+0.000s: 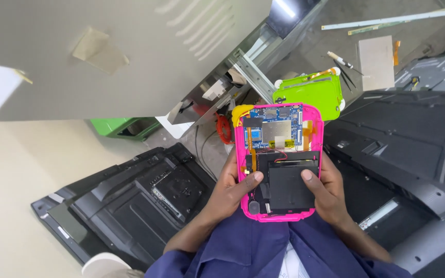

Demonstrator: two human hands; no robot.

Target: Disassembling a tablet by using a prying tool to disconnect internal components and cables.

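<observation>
- A broad grey metal panel (pixel 104 56) fills the upper left of the head view, with a scrap of tan tape stuck on it.
- A big black television back cover (pixel 135 201) lies on the floor to the person's left, and a second black back cover (pixel 408 149) lies to the right, both well below the hands.
- A green device shell (pixel 312 92) sits on the floor just beyond the pink one, with a grey flat plate (pixel 377 62) and a small tool (pixel 341 61) near it.
- The pink tablet case (pixel 279 162) is held open-side up between both hands, above the lap in blue clothing; its blue circuit board (pixel 274 128) lies at the far end and a black battery pack (pixel 289 185) at the near end.
- The left hand (pixel 230 190) clasps the case's left edge, fingers wrapped beneath, thumb laid across onto the black part just beside the battery.
- The right hand (pixel 328 193) clasps the right edge the same way, its thumb resting on the battery's upper right corner.
- A red cable coil (pixel 224 128) lies on the floor just left of the case's far end.
</observation>
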